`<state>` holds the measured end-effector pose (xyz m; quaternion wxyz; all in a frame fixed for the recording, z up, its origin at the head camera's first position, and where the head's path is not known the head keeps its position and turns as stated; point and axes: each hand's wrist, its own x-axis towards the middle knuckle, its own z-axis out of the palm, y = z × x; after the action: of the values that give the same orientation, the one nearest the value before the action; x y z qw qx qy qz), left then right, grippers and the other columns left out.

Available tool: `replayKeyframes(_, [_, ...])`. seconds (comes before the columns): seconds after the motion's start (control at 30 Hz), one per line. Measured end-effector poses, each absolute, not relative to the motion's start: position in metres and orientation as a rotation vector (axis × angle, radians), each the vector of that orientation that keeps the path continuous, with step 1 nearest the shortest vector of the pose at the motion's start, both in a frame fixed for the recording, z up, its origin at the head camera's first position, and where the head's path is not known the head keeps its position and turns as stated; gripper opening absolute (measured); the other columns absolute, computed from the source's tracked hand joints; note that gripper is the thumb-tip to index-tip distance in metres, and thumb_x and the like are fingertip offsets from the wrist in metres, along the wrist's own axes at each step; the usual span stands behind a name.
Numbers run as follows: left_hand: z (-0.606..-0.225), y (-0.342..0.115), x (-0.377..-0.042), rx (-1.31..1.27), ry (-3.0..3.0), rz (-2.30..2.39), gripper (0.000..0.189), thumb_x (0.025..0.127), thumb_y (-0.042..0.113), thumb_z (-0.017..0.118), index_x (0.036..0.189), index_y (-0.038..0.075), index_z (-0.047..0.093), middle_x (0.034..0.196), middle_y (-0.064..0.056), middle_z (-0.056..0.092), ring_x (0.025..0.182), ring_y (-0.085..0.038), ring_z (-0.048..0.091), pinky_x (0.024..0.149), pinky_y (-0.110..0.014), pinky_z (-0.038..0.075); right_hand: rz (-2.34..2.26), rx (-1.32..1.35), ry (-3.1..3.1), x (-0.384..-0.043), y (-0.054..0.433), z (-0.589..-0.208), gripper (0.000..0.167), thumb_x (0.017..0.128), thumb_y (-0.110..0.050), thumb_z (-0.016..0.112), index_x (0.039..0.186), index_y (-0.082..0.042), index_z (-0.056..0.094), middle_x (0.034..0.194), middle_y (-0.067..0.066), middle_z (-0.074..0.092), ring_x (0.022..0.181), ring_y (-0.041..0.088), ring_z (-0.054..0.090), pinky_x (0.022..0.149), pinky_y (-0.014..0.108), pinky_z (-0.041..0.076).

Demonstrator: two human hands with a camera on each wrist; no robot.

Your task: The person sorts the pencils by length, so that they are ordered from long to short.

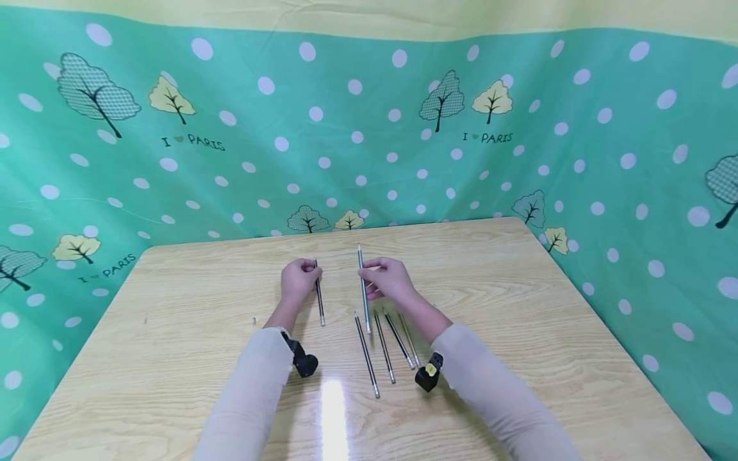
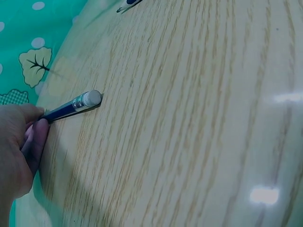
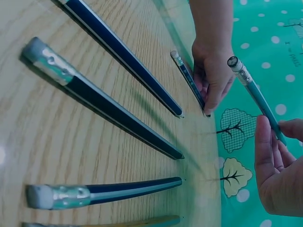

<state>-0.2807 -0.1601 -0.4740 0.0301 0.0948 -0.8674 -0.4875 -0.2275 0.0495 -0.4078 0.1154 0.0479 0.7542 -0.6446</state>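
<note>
Near the far middle of the table, my left hand point(image 1: 298, 280) pinches a dark pencil point(image 1: 320, 304) close to its tip. That pencil's white eraser end point(image 2: 92, 98) points toward me, low over the wood. My right hand point(image 1: 389, 278) holds a blue-green pencil point(image 1: 363, 291) between thumb and fingers, raised off the table in the right wrist view, its eraser end point(image 3: 239, 68) tilted up. Below this hand several pencils lie fanned out, including a striped dark pencil point(image 1: 366, 355), a dark pencil point(image 1: 399, 338) and a yellowish pencil point(image 1: 408, 338), eraser ends toward me.
The light wooden table point(image 1: 190, 358) runs to a green dotted curtain point(image 1: 357, 166) at the back and sides. A tiny greyish piece point(image 1: 254, 321) lies left of my left forearm. Dark wrist cameras sit at both cuffs, and light glares on the near tabletop.
</note>
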Motion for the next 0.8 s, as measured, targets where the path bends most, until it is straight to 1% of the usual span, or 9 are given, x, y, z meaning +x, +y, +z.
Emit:
replayKeyframes(0.17, [-0.474, -0.159, -0.281, 0.28, -2.665, -1.503, 0.028, 0.086, 0.015, 0.063, 0.11, 0.001, 0.063, 0.097, -0.011, 0.06, 0.083, -0.019, 0.056, 0.062, -0.021, 0.055, -1.882, 0.132, 2.214, -0.231, 0.047, -0.406, 0.027, 0.087, -0.019, 0.066, 0.112, -0.008, 0.062, 0.08, 0.006, 0.063, 0.058, 0.013, 0.06, 0.058, 0.029, 0.061])
replayKeyframes(0.47, [-0.474, -0.158, -0.28, 0.267, -2.671, -1.504, 0.026, 0.087, 0.015, 0.063, 0.108, 0.001, 0.064, 0.089, -0.008, 0.058, 0.068, -0.012, 0.054, 0.055, -0.02, 0.054, -1.876, 0.111, 2.224, -0.241, 0.043, -0.409, 0.029, 0.087, -0.018, 0.066, 0.113, -0.006, 0.062, 0.077, 0.006, 0.062, 0.057, 0.012, 0.06, 0.06, 0.03, 0.061])
replayKeyframes(0.67, [-0.474, -0.157, -0.28, 0.292, -2.689, -1.496, 0.025, 0.087, 0.015, 0.063, 0.108, 0.002, 0.064, 0.091, -0.008, 0.059, 0.071, -0.014, 0.055, 0.057, -0.02, 0.054, -1.876, 0.11, 2.23, -0.244, 0.038, -0.413, 0.028, 0.086, -0.017, 0.066, 0.112, -0.005, 0.062, 0.073, 0.006, 0.061, 0.053, 0.013, 0.06, 0.059, 0.031, 0.061])
replayKeyframes(0.8, [-0.474, -0.157, -0.28, 0.304, -2.7, -1.496, 0.025, 0.088, 0.015, 0.062, 0.108, 0.002, 0.063, 0.092, -0.009, 0.059, 0.073, -0.014, 0.055, 0.057, -0.02, 0.055, -1.873, 0.117, 2.239, -0.246, 0.036, -0.415, 0.028, 0.086, -0.016, 0.066, 0.112, -0.005, 0.062, 0.074, 0.006, 0.062, 0.055, 0.014, 0.06, 0.06, 0.032, 0.061])
